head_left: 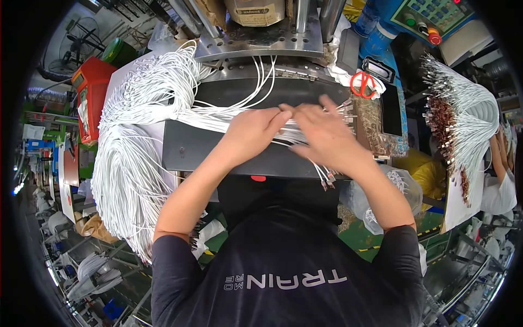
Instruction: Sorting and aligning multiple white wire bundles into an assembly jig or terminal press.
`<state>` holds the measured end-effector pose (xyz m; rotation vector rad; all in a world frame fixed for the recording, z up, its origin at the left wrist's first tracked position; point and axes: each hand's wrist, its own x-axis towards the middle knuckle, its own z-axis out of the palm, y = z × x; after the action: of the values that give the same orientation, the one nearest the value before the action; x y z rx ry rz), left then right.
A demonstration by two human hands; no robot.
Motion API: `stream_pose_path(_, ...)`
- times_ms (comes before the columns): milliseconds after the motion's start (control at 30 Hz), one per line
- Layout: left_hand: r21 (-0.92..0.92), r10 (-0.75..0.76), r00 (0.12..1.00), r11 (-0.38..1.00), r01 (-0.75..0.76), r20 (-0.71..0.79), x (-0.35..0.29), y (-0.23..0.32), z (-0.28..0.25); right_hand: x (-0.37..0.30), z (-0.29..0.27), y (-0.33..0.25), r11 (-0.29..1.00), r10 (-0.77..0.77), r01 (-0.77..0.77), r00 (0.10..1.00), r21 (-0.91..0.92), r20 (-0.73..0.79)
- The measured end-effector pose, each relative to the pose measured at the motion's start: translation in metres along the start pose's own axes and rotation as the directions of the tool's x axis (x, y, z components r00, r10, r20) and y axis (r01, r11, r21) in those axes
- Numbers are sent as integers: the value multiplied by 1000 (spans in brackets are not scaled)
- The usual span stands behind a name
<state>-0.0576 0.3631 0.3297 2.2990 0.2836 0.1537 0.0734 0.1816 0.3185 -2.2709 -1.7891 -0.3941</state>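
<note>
1. Crosswise, from left to right, runs the long axis of my bundle of white cables (210, 120), which lies on the black surface (182, 152) right in front of me, under both my hands.
2. Its metal-tipped ends (347, 113) point to the right, beyond my right hand; a few strands slant off toward my body, their tips near the surface's front edge.
3. My left hand (251, 132) lies over the middle of the bundle, fingers bent and close together; whether they are closed round the strands underneath I cannot tell.
4. My right hand (329, 136) is blurred over the right part, fingers spread apart, with the thumb toward me; I cannot tell whether it has hold of any cables.
5. Leftward, the bundle runs into a thick heap of cables (128, 169), smooth, thin and round, looped and drooping past the surface's left end.
6. Several strands curve away from me toward a grey metal plate (261, 48), flat and dotted with round holes.
7. Near the far right corner sit scissors (362, 84) with looped red handles.
8. Farther right hangs another arched mass of white cables (476, 109) with reddish-brown ends, beside another person's arm (498, 158).
</note>
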Motion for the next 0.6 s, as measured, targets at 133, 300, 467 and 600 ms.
stream_pose_path(133, -5, -89, 993, 996, 89, 74, 4, 7, -24, -6, 4, 12, 936, 125, -153, 986, 318, 106)
stream_pose_path(300, -321, -185, 761, 826, 463, 622, -20, 1, -9, -10, 4, 6, 963, -86, 68, 995, 262, 57)
stream_pose_path(467, -639, -149, 777, 486, 596, 611, -29, -4, 32, 2, 45, 35, 675, 452, -259, 885, 691, -110)
stream_pose_path(600, -633, -153, 814, 555, 540, 560, -7, -16, 44, 12, 61, 24, 328, 223, -148, 972, 933, 76)
